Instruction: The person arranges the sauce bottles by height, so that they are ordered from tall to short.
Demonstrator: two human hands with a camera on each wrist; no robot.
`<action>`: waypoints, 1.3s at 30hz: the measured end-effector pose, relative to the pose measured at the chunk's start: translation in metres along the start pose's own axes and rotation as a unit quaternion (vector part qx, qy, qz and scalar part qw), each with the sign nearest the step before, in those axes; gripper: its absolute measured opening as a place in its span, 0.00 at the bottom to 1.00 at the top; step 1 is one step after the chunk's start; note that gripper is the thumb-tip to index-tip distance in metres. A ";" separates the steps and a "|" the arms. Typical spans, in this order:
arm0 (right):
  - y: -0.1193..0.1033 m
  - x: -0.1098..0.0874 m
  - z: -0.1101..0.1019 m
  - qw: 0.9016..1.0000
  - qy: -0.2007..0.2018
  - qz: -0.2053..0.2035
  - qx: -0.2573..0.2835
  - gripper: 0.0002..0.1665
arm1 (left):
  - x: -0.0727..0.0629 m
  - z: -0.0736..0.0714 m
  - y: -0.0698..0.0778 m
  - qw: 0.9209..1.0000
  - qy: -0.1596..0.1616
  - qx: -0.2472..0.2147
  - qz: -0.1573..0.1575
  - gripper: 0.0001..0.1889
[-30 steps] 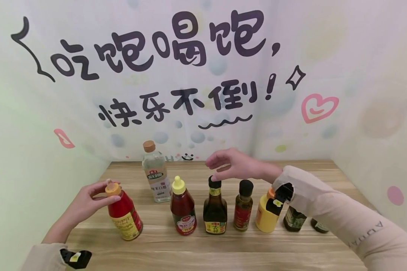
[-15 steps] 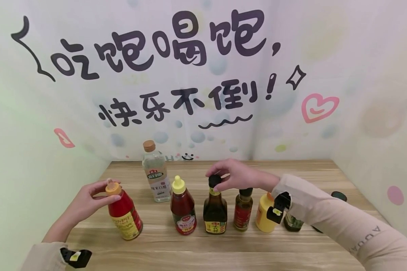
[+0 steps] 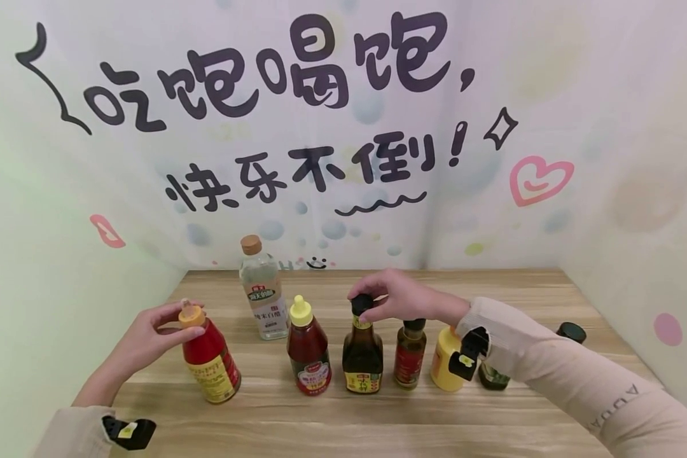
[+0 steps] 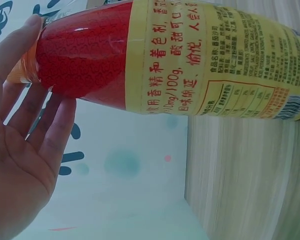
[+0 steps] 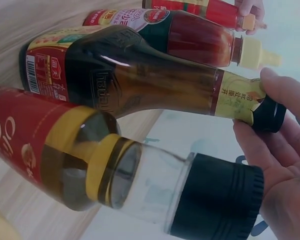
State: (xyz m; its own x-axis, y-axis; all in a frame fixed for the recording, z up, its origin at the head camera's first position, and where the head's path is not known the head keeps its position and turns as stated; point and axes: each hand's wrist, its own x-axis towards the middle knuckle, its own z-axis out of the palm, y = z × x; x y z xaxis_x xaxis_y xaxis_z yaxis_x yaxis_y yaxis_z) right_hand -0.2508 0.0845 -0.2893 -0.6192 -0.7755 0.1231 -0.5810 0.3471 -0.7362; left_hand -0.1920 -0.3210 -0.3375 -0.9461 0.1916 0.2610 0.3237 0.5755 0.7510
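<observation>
Ketchup bottle (image 3: 212,362) leftmost on table (image 3: 275,423), vinegar bottle (image 3: 263,292) behind, rightward

Seven bottles (image 3: 362,366) that I can make out, one left hand (image 3: 154,334), one right hand (image 3: 401,297), two pale sleeves (image 3: 567,369), one dark cap (image 3: 571,331) beyond the right one, two black wrist pieces (image 3: 143,435), two lines of writing (image 3: 229,112) on the far wall (image 3: 498,235), one wooden table (image 3: 275,423)

Head view looks forward, down; wrist views, close, sideways, share red bottle (image 4: 170,60).

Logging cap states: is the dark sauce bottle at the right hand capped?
Capped: the black cap sits atop the bottle, held by the fingers.
</observation>
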 end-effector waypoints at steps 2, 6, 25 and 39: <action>0.000 -0.001 0.000 1.000 0.004 0.001 -0.001 0.18 | 0.000 0.000 0.000 1.000 0.007 0.002 0.003 0.22; -0.001 -0.001 0.000 1.000 0.006 0.006 0.001 0.18 | 0.000 0.000 0.000 1.000 0.020 0.007 0.003 0.22; -0.001 0.000 0.000 1.000 0.005 0.010 0.011 0.18 | 0.005 0.000 0.013 0.998 0.052 0.035 0.023 0.21; -0.001 0.000 0.001 1.000 0.003 0.012 0.006 0.18 | 0.024 0.004 0.037 0.998 0.052 0.022 0.035 0.22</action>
State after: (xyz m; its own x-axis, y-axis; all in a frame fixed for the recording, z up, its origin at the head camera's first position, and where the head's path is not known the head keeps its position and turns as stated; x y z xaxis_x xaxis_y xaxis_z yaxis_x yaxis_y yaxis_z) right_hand -0.2497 0.0843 -0.2890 -0.6368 -0.7632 0.1091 -0.5587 0.3593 -0.7475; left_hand -0.2025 -0.2917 -0.3062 -0.9149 0.1494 0.3750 0.3854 0.5991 0.7018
